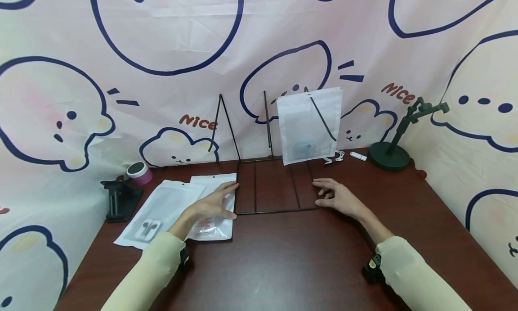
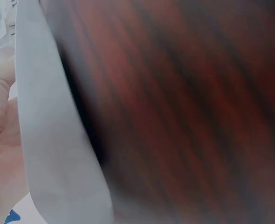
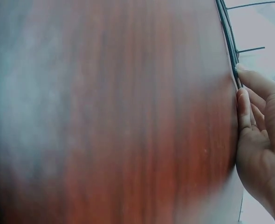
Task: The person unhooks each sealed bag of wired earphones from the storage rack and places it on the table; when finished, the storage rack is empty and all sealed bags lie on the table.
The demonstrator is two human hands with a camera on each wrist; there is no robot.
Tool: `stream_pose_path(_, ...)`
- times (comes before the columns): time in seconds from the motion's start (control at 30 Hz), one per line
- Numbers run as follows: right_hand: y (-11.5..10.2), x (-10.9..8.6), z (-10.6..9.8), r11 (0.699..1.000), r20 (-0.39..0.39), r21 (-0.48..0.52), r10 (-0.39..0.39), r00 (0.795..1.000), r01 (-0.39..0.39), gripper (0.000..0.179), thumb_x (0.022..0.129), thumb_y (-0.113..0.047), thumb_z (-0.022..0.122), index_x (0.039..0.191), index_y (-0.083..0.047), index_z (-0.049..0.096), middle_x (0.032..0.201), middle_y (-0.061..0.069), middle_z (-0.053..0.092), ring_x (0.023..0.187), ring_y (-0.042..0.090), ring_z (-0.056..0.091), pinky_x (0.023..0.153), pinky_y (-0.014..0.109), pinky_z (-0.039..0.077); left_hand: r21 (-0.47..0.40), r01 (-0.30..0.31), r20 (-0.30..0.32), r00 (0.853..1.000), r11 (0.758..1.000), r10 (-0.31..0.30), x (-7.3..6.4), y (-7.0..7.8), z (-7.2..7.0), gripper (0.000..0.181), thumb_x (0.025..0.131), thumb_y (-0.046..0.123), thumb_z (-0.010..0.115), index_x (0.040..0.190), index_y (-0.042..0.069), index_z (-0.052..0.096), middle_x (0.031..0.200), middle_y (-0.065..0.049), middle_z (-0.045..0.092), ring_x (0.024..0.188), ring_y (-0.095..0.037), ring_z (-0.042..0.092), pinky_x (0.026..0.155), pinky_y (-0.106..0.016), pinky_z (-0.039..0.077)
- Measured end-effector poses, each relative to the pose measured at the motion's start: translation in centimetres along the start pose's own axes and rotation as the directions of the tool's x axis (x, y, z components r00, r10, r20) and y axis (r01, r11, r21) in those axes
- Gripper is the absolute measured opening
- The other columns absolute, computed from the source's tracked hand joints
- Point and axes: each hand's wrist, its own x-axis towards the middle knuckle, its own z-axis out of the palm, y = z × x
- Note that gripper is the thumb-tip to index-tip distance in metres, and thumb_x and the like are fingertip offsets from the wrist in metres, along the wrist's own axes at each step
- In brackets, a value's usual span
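A black wire rack with upright hooks stands on the brown table. My left hand touches its left side with thumb and fingers spread, above a white zip pouch. Beside that lies another white pouch with earphones showing through its window. On the rack's right side, my right hand touches the wire with thumb and forefinger, its other fingers bent; the right wrist view shows these fingertips at the black wire. A white pouch hangs from a right-hand hook, something bluish inside.
At the left edge are a black stand and a pink jar with a dark-topped white lid. Behind my right hand lie a coiled white cable and a small white stick. A green jointed stand is at the back right. Printed cloth hangs behind.
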Motion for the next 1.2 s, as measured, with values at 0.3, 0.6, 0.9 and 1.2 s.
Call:
stream_pose_path(0.3,-0.3,0.3,-1.0,0.996,0.022,0.067,0.051,0.998,-0.052,0.06,0.096,-0.018,0.077,0.149,-0.002,0.054,0.143,0.02,0.058,0.108,0.023,0.064,0.084,0.024,0.052,-0.04,0.012,-0.022,1.0,0.999,-0.013,0.3,0.0,0.4,0.09,0.094,0.017,0.078,0.165,0.006,0.024,0.172,-0.016,0.012,0.157,-0.042,0.013,0.123,-0.062,0.023)
stream_pose_path(0.6,-3.6,1.5,-5.6,0.954,-0.102,0.272,0.156,0.982,-0.123,0.061,0.098,-0.027,0.075,0.153,-0.013,0.052,0.134,0.02,0.065,0.106,0.017,0.068,0.094,0.022,0.05,-0.013,0.014,-0.039,0.999,1.0,-0.014,0.4,0.1,0.6,0.089,0.094,0.02,0.078,0.165,0.005,0.025,0.172,-0.016,0.013,0.158,-0.043,0.011,0.123,-0.063,0.02)
stream_pose_path(0.9,-8.8,3.7,-10.6,0.827,-0.413,0.552,0.155,0.897,0.111,0.052,0.097,-0.015,0.076,0.145,-0.004,0.058,0.141,0.008,0.061,0.109,0.015,0.064,0.088,0.023,0.054,-0.032,0.017,-0.038,0.999,0.999,-0.018,0.1,-0.2,0.3,0.091,0.093,0.019,0.08,0.165,0.006,0.025,0.173,-0.014,0.011,0.158,-0.041,0.008,0.124,-0.062,0.019)
stream_pose_path(1.2,-11.8,5.8,-12.9,0.844,-0.469,0.518,0.146,0.871,0.137,0.058,0.093,-0.012,0.079,0.147,-0.011,0.057,0.148,0.011,0.054,0.114,0.017,0.058,0.084,0.022,0.056,-0.03,0.038,-0.034,0.999,0.999,-0.039,0.2,-0.1,0.3,0.092,0.093,0.019,0.08,0.165,0.007,0.024,0.173,-0.014,0.011,0.158,-0.041,0.007,0.124,-0.063,0.017)
